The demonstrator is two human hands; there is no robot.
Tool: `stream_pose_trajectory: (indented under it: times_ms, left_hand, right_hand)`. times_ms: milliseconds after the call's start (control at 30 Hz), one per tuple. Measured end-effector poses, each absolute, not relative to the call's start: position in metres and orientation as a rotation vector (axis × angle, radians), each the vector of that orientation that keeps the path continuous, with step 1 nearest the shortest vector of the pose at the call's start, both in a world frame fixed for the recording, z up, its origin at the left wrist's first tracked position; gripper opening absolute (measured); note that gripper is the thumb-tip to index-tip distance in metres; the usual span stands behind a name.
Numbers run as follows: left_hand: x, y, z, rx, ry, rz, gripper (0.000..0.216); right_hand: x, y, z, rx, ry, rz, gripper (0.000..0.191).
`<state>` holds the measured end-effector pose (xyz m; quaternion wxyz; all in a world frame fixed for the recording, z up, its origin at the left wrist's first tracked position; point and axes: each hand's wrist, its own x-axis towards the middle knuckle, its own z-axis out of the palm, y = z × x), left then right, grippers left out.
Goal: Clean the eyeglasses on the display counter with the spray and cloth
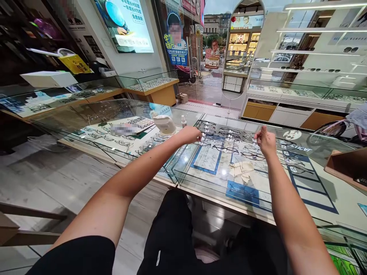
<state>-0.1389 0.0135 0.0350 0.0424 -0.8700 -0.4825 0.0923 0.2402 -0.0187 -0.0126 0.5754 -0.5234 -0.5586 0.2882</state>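
While both arms stretch out over the glass counter [312, 179], the spectacle frames [226, 142] lie in neat dark rows under or on the far part of its top, which of the two I cannot tell through the reflections. The left hand [190, 134] hovers at the left end of those rows, fingers curled in tight, knuckles up. The right hand [265, 142] sits at the right end of the frames, closed into a fist with the thumb poking upward. Whether either hand pinches something thin, a temple arm say, cannot be made out. As for progress, it looks early to me: the rows read as orderly, and no frame shows clear of them in either hand. Just nearer the person than the frames lies a crumpled beige cloth [242, 168], and beside it, left of centre, a blue-bordered mat [207, 159]. Left of the frames stands a small bottle [184, 121], and further left a rounded white device [164, 124]. Well to the right of the frames, a wooden tray [346, 166] juts in at the edge.
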Motion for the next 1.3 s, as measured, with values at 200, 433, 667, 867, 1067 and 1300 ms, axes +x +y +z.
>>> stream_pose_trajectory:
  times_ms: [200,433,667,867,1067,1300]
  left_hand:
    - [-0.139,0.016,0.031,-2.627,-1.510,0.354,0.029]
    - [-0.138,0.033,0.032,-2.635,-1.550,0.268,0.032]
    - [-0.123,0.051,0.028,-2.604,-1.535,0.319,0.033]
    - [-0.121,0.062,0.018,-2.625,-1.512,0.319,0.029]
    - [-0.125,0.063,0.016,-2.633,-1.522,0.271,0.029]
    - [-0.138,0.057,0.041,-2.663,-1.550,0.026,0.021]
  right_hand:
    - [0.241,-0.023,-0.013,-1.233,-1.366,0.717,0.088]
    - [0.238,-0.021,-0.015,-1.227,-1.468,0.756,0.094]
    - [0.241,-0.016,-0.022,-1.216,-1.504,0.807,0.097]
    - [0.241,-0.015,-0.023,-1.211,-1.513,0.843,0.096]
    - [0.236,-0.016,-0.019,-1.266,-1.468,0.815,0.096]
    - [0.233,-0.021,-0.009,-1.260,-1.371,0.795,0.099]
